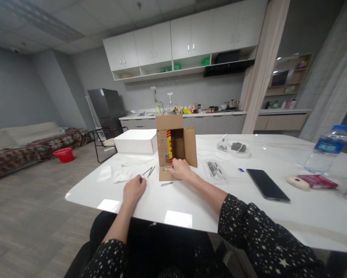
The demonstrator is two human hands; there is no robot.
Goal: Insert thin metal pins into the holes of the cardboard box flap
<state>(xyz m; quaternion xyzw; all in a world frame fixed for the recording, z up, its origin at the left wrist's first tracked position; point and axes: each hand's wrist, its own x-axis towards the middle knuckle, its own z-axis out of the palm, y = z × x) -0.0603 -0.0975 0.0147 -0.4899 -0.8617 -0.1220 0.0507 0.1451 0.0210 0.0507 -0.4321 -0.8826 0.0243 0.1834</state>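
Observation:
A brown cardboard box (pixel 163 148) stands on the table with its open side facing me. Its flaps are folded out, and small light bits dot its left flap. At the mouth, over the lower flap (pixel 167 177), my right hand (pixel 180 169) has its fingers pinched together. Whatever they hold is too small to make out. My left hand (pixel 134 189) rests curled on the tabletop, with nothing visible in it. Just beyond it lie several thin metal screws or nails (pixel 150 172). More of these thin metal pieces (pixel 166 184) lie in front of the box.
A clear tray of metal parts (pixel 214 171), a phone (pixel 267 184) and a water bottle (pixel 325 150) are to the right. Behind left stands a white box (pixel 135 141); white tissues (pixel 122 176) lie nearer. The white table's (pixel 86 191) front edge is close to me.

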